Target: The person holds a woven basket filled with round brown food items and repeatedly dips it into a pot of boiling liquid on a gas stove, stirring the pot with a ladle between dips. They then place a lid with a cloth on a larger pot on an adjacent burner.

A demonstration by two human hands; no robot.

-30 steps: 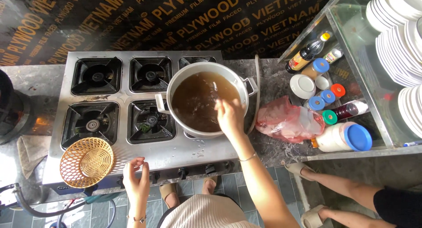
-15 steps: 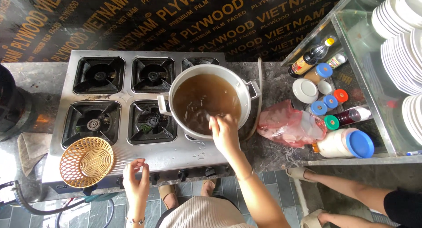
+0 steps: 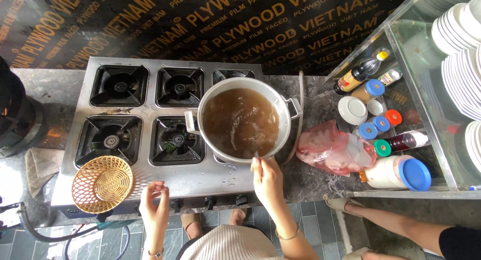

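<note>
Right grip (image 3: 264, 176) holds utensil at pot (image 3: 243, 120) rim.

Big round metal pot (image 3: 288, 120): dull brushed finish. Steel gas stove (image 3: 150, 97): satin, stained. Round woven wicker basket (image 3: 102, 184): rough, matt.

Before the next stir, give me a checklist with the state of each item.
1. Right hand at the near rim of the pot, fingers closed on a thin utensil handle: ok.
2. What the utensil is: cannot tell, its end is under the brown broth.
3. Broth below the rim: ok.
4. Left hand away from the pot, at the stove's front edge: ok.
5. Woven basket on the stove, apart from the pot: ok.
6. Flame under the pot: cannot tell.
</note>
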